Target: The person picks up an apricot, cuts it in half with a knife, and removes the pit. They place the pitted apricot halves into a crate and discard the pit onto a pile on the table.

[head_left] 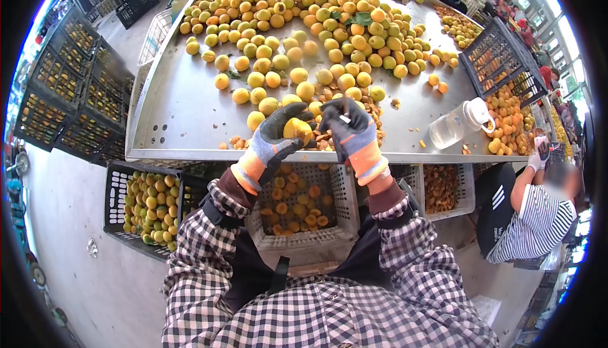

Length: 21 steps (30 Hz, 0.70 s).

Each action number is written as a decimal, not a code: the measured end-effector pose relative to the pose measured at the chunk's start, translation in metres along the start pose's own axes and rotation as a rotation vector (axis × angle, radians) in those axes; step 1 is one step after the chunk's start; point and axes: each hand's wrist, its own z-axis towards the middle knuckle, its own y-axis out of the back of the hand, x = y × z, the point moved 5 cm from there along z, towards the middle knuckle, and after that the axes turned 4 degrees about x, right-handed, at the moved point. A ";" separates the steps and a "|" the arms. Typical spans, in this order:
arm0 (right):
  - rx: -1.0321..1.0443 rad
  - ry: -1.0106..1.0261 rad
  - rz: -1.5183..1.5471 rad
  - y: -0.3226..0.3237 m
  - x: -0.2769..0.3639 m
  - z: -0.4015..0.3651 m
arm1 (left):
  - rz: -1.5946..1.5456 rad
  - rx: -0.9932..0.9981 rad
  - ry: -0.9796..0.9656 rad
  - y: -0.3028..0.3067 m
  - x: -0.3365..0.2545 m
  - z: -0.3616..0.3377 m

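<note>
My left hand (275, 134), in a black, blue and orange work glove, is closed around a yellow apricot (297, 131) above the near edge of the metal table (196, 120). Just to its right, my gloved right hand (349, 129) has its fingers curled together. A small white bit (344, 119) shows at those fingers; whatever else they grip is hidden. Apricot pits (324, 140) and scraps lie on the metal around both hands. Beyond them spreads a big heap of whole yellow-green apricots (278, 12).
Below the table edge, a grey crate (342, 221) holds apricot halves. Left of it stands a black crate (117, 205) of whole apricots; right, a crate (468, 189) of brown pits. A clear plastic jug (446, 131) lies tipped on the table. A person (532, 215) sits at right.
</note>
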 end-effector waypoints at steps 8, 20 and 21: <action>-0.150 0.178 0.485 0.013 0.005 0.024 | -0.116 -0.055 0.271 -0.020 0.000 -0.003; -0.227 0.370 0.600 0.028 0.024 0.013 | 0.001 -0.066 0.297 -0.024 0.011 0.001; -0.236 0.373 0.600 0.029 0.026 0.013 | 0.034 -0.068 0.348 -0.027 0.014 0.000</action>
